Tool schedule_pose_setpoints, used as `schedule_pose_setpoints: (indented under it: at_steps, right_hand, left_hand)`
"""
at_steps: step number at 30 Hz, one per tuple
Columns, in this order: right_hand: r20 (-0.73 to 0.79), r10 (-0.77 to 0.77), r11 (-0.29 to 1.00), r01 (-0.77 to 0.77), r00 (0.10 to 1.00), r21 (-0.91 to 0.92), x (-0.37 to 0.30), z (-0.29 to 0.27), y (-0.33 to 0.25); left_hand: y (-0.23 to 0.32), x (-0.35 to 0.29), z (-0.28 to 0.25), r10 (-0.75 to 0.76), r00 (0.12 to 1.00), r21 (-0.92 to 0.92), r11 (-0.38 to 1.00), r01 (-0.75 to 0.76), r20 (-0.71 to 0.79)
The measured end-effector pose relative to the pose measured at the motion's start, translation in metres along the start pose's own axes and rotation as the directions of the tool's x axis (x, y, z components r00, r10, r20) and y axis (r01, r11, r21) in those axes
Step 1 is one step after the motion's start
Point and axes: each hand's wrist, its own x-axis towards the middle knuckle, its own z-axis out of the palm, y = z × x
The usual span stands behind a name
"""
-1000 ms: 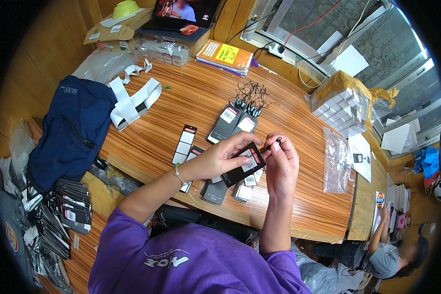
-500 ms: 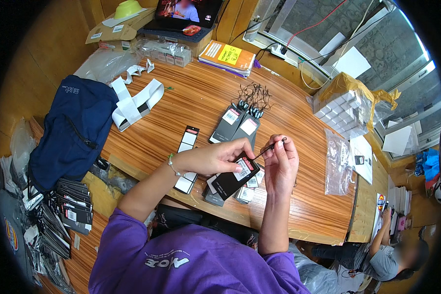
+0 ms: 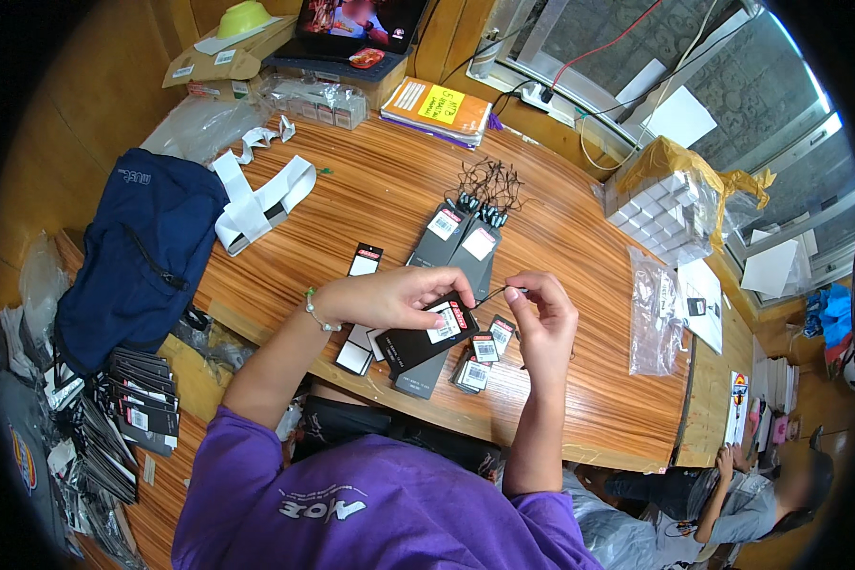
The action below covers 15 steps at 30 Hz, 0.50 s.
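Observation:
My left hand (image 3: 410, 296) pinches a black hang tag (image 3: 413, 350) with a white barcode sticker, tilted above the table's near edge. My right hand (image 3: 545, 328) is closed on the black string (image 3: 487, 294) that runs from the tag's upper corner. Beneath the held tag lie other dark tags (image 3: 420, 380), partly hidden. Small barcode tags (image 3: 485, 348) form a little pile just right of it. Farther back, grey tags (image 3: 446, 228) lie fanned with black strings (image 3: 489, 180) bunched at their tops. A dark strip with white labels (image 3: 354, 358) sits by my left wrist, partly covered.
A blue bag (image 3: 138, 256) and curled white label strip (image 3: 247, 214) occupy the left. Notebooks (image 3: 437, 112) and a screen (image 3: 361, 24) stand at the back. A box of small white cartons (image 3: 660, 204) and a plastic bag (image 3: 654, 318) lie right. Another person (image 3: 741, 503) sits lower right.
Both hands have shifted slightly, the left one leftward with the tag. More of the small barcode tags now shows. The other person's arms have moved lower.

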Motion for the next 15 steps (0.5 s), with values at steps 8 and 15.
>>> schedule_pose_setpoints:
  at_steps: [8, 15]
  right_hand:
    - [-0.041, 0.239, 0.645, -0.127, 0.97, 0.754, 0.024, -0.014, 0.013]
    - [0.264, 0.049, 0.318, -0.266, 0.963, 0.91, 0.108, -0.018, 0.029]
  left_hand:
    - [-0.005, -0.001, -0.014, 0.077, 0.989, -0.114, 0.989, -0.092, -0.129]
    - [-0.018, 0.035, -0.059, 0.103, 0.904, 0.097, 0.993, -0.068, -0.415]
